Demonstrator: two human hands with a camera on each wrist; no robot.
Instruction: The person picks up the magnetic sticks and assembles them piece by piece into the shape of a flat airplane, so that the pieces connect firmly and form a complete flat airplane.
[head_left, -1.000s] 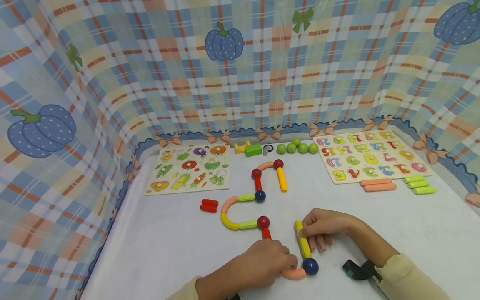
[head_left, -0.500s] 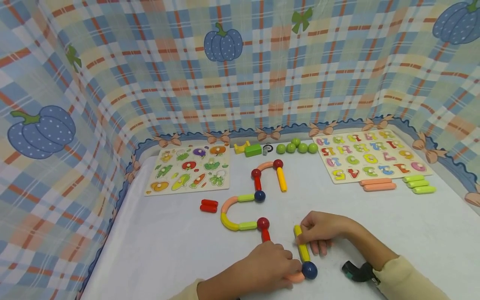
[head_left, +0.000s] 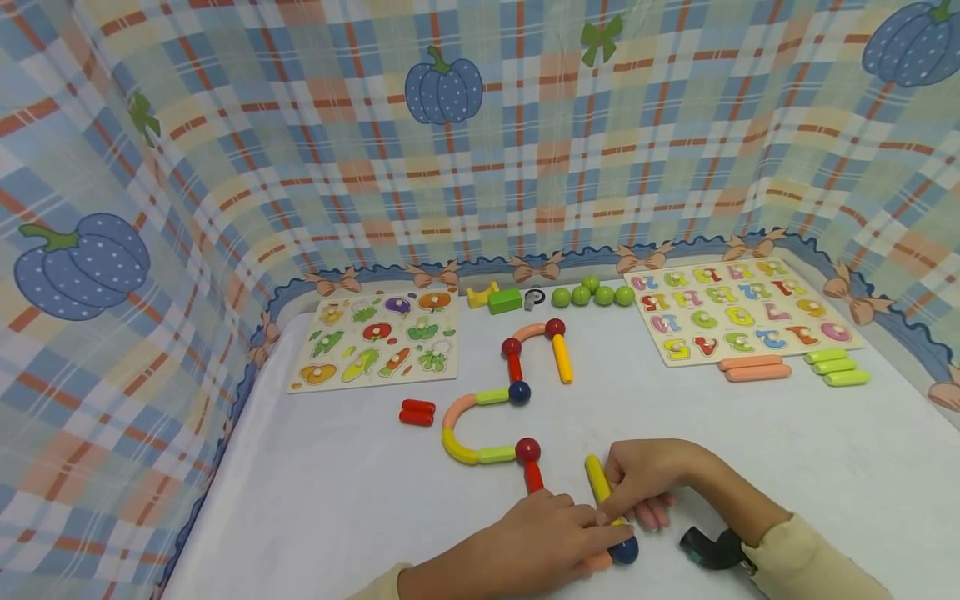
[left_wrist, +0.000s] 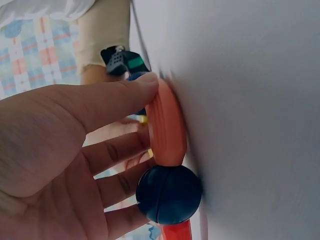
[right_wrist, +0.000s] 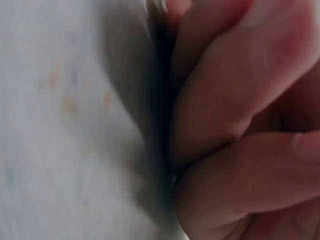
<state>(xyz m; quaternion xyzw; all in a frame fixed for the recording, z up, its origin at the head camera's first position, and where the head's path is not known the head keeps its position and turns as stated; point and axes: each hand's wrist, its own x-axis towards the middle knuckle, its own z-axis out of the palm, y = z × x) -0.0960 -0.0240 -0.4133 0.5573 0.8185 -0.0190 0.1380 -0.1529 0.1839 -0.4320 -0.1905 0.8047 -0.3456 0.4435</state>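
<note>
In the head view my left hand point(head_left: 528, 542) lies over the near end of a chain of magnetic rods and balls. Its thumb and fingers hold a curved orange rod point(left_wrist: 167, 125) in the left wrist view, and a dark blue ball point(left_wrist: 169, 194) joins that rod to a red rod point(left_wrist: 176, 231). One left finger reaches to another blue ball point(head_left: 624, 550) at the rod's far end. My right hand point(head_left: 648, 479) pinches a straight yellow rod point(head_left: 597, 477), whose lower end meets that ball. The right wrist view shows only curled fingers point(right_wrist: 235, 100) close to the tabletop.
Further along, the chain has a red ball point(head_left: 528, 450), a yellow curve point(head_left: 459, 447) and an orange-yellow rod point(head_left: 562, 360). Around it lie red rods point(head_left: 417, 412), orange rods point(head_left: 756, 369), green rods point(head_left: 832, 365), a vegetable puzzle point(head_left: 375, 340), a number puzzle point(head_left: 738, 312) and green balls point(head_left: 603, 296).
Both hands have shifted slightly toward the near edge with the yellow rod and blue ball. My right fingers have slid down the yellow rod, and a left finger has stretched out to the ball.
</note>
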